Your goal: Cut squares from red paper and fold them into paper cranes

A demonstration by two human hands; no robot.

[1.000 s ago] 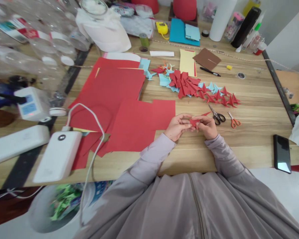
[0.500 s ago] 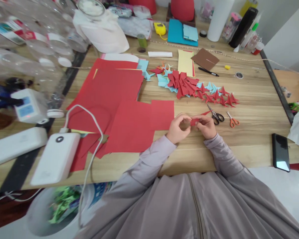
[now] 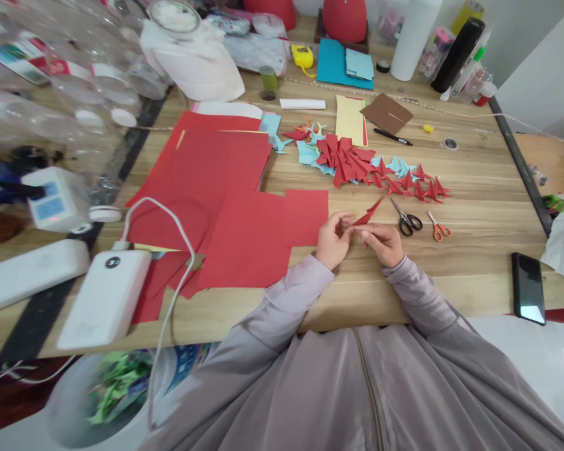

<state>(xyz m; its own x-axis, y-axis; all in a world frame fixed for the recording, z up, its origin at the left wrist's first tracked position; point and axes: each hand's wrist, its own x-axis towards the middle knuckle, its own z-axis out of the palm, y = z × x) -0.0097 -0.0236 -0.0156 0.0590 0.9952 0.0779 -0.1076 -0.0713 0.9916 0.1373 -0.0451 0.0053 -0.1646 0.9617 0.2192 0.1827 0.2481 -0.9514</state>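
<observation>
Both hands, left hand (image 3: 333, 239) & right hand (image 3: 383, 243), pinch the folded red paper (image 3: 367, 215), whose point now sticks up toward the black scissors (image 3: 407, 218), vs tucked flat betw fingers before.

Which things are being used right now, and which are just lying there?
In use: folded red paper, pinched between left hand and right hand; likely also the red sheets and pile of folded shapes.
Lying about: black scissors, orange scissors, phone, power bank, pen.

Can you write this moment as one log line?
left hand: pinches red folded paper | right hand: pinches it too | nearby: black scissors
</observation>
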